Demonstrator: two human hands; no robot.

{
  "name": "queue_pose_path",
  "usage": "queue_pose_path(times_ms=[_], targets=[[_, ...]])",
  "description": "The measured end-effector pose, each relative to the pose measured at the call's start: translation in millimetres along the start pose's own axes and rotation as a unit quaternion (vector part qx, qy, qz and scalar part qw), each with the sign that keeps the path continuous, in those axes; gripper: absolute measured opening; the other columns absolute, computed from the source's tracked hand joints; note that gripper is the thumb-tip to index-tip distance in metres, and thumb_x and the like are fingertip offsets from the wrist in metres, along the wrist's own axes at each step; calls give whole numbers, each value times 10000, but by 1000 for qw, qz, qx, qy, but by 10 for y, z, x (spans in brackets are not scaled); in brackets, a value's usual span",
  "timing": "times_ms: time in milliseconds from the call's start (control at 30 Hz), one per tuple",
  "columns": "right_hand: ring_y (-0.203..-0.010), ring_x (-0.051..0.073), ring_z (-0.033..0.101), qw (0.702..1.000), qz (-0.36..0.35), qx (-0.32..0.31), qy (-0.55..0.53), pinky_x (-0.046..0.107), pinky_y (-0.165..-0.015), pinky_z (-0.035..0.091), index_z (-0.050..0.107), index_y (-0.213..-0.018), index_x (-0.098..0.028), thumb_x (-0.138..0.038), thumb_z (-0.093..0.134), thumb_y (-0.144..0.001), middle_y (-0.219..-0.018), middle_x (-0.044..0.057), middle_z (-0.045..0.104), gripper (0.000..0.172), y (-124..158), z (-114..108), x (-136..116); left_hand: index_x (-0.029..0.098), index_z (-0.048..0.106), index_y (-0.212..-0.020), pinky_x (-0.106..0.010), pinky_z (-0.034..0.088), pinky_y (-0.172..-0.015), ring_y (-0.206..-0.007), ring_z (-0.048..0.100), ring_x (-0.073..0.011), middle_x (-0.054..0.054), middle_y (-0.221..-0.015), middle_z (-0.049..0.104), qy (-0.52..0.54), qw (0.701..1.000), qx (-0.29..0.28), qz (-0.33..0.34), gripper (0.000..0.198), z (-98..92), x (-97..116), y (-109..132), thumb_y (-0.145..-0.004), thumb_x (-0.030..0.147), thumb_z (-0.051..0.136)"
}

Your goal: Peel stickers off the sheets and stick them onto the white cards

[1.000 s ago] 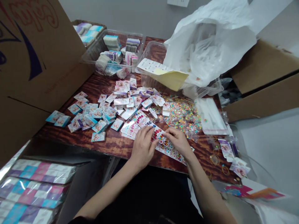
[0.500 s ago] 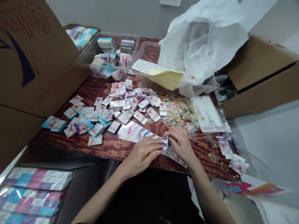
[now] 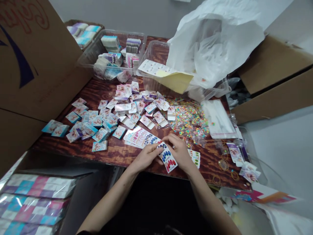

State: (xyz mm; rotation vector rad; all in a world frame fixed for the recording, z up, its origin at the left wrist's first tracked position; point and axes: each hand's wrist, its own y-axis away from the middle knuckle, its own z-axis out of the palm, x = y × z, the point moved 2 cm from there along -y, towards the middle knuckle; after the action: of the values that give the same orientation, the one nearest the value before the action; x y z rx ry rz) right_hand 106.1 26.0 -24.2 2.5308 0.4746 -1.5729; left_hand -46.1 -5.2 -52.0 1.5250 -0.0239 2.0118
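Nail-sticker sheet (image 3: 168, 159) down to a short piece since a second ago: your left hand (image 3: 146, 157) and right hand (image 3: 179, 151) both pinch it, fingers narrow on its upper edge, above the stained wooden tabletop (image 3: 117, 156). Separate sticker piece (image 3: 195, 158) lies just beside your right hand, more printed sheets (image 3: 138, 137) near your left — packaged cards (image 3: 107, 120) scattered beyond.

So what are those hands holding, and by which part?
Both hands hold a small sheet of nail stickers by its upper end: the left hand at the upper left corner, the right hand at the upper right edge.
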Motion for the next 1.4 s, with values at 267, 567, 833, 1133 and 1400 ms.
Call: queue_pose_path(times_ms=[267,567,833,1133,1400], targets=[[-573,124,535,956,185,-120,-192,239,-540,415,613,-774,-190,-470,658,-808,-669,-23,580,286,119,-32,189,151,632,-981,-317,502,-763,-814,616,-200,-56,-868,654,-198,957,187,103,320,-122,-44,-39,-939,413,453],[-546,149,549,978,170,33,-116,265,-532,410,623,-779,-188,-456,509,-903,-639,12,619,317,-11,-156,391,176,530,-755,-256,427,-629,-619,564,-146,7,-668,579,-222,969,82,70,356,63,-21,-52,-965,435,405],[-863,241,524,928,65,154,332,348,-744,396,590,-757,-200,-208,552,-866,-891,85,581,116,-323,-249,714,193,451,-677,-242,377,-567,-509,480,-119,47,-520,486,-182,976,108,58,396,-4,-91,-150,-940,489,439],[-870,237,539,937,75,114,322,338,-741,400,608,-829,-211,-186,568,-849,-901,62,579,51,-244,-308,745,185,443,-674,-221,323,-466,-443,417,-93,53,-512,463,-97,991,93,22,407,-98,-113,-214,-902,520,486],[-647,161,498,976,83,199,16,289,-626,407,569,-725,-203,-356,666,-768,-748,9,571,186,-241,-507,713,190,441,-684,-224,321,-470,-457,419,-98,53,-535,458,-93,991,95,23,399,-72,-128,-225,-887,530,490]])
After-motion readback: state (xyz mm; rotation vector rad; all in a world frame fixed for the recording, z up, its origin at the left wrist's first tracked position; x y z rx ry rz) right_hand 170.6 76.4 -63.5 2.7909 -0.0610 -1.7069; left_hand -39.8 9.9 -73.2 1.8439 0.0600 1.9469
